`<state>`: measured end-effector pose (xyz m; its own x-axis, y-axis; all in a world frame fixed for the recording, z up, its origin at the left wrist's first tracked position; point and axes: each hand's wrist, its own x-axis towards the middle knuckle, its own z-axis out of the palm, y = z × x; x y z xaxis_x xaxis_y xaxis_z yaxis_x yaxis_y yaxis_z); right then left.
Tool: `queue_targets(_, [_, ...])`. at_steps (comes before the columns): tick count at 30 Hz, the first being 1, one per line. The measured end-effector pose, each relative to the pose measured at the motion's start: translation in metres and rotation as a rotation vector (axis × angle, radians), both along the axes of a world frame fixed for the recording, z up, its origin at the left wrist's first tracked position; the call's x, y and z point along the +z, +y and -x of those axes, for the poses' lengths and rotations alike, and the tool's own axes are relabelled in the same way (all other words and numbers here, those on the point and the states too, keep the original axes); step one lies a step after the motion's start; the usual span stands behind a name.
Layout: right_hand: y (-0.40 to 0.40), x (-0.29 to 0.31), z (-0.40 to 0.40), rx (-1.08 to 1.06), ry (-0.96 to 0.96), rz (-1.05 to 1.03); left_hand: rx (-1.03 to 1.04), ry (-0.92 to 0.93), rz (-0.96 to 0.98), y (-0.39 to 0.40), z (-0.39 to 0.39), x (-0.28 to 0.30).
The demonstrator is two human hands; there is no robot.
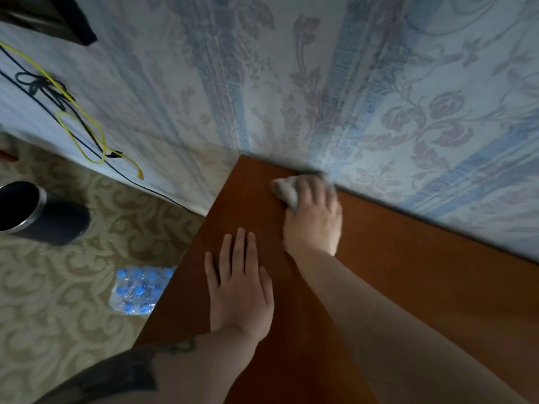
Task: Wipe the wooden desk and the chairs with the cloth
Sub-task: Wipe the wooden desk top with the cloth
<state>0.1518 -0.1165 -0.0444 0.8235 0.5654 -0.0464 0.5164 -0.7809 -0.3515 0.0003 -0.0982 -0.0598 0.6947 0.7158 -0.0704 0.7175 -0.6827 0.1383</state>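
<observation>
The wooden desk (408, 281) is reddish brown and runs along the patterned wall, its left corner near the picture's middle. My right hand (313, 217) holds a pale bunched cloth (284, 188) against the desk top, close to the back edge by the wall; the cloth sticks out past my fingers to the left and looks blurred. My left hand (239, 284) lies flat on the desk with straight, spread fingers, near the desk's left edge and below my right hand. No chair is in view.
Left of the desk, a wrapped pack of blue-capped bottles (140, 290) lies on the patterned carpet. A dark round bin (38, 214) stands further left. Yellow and black cables (78, 126) hang down the wall. A dark object (46, 18) fills the top left corner.
</observation>
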Motion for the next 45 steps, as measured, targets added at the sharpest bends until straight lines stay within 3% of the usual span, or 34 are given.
queue_targets(3, [0.041, 0.003, 0.014, 0.630, 0.131, -0.081, 0.001, 0.008, 0.018, 0.000, 0.001, 0.001])
queue_targets(5, [0.041, -0.001, -0.006, 0.820, 0.192, -0.124, -0.003, 0.004, 0.024, 0.000, 0.001, 0.001])
queue_targets(6, [0.034, -0.007, -0.018, 0.783, 0.160, -0.159, -0.007, 0.004, 0.029, 0.000, 0.002, 0.002])
queue_targets(8, [0.020, -0.014, -0.030, 0.491, 0.053, -0.211, -0.013, -0.001, 0.025, 0.000, 0.002, 0.004])
queue_targets(11, [0.043, -0.005, -0.011, 0.189, -0.005, -0.055, -0.004, 0.010, 0.025, 0.000, 0.000, 0.004])
queue_targets(13, [0.072, 0.000, 0.007, 0.271, 0.065, -0.090, -0.008, 0.013, 0.026, 0.000, 0.002, 0.004])
queue_targets(16, [0.090, 0.004, 0.015, 0.686, 0.167, -0.096, -0.021, 0.034, 0.017, 0.000, 0.002, 0.004])
queue_targets(18, [0.073, 0.002, 0.013, 0.826, 0.280, -0.158, -0.020, 0.026, 0.019, -0.001, 0.003, 0.004])
queue_targets(21, [0.027, -0.006, -0.005, 0.677, 0.196, -0.256, -0.016, 0.015, 0.040, 0.000, 0.002, 0.006])
queue_targets(24, [0.025, -0.005, -0.019, 0.285, 0.056, -0.152, -0.006, 0.006, 0.048, 0.000, -0.001, 0.005])
queue_targets(26, [0.053, 0.001, -0.008, 0.167, 0.062, -0.071, -0.010, 0.016, 0.047, -0.001, 0.000, 0.005])
queue_targets(28, [0.076, 0.006, 0.009, 0.272, 0.097, -0.070, -0.012, 0.023, 0.029, 0.000, 0.002, 0.005])
queue_targets(31, [0.073, 0.008, 0.020, 0.696, 0.164, -0.062, -0.029, 0.042, 0.013, -0.001, 0.002, 0.004])
queue_targets(32, [0.064, 0.006, 0.017, 0.748, 0.159, -0.066, -0.028, 0.042, 0.016, -0.001, 0.003, 0.004])
queue_targets(38, [0.041, -0.002, 0.005, 0.288, 0.022, -0.043, -0.011, 0.015, 0.040, -0.001, 0.000, 0.006])
queue_targets(42, [0.092, 0.002, 0.010, 0.357, 0.108, -0.057, -0.009, 0.001, 0.043, 0.000, 0.002, 0.006])
queue_targets(45, [0.074, 0.004, 0.016, 0.536, 0.140, -0.077, -0.022, 0.017, 0.040, -0.001, 0.002, 0.005])
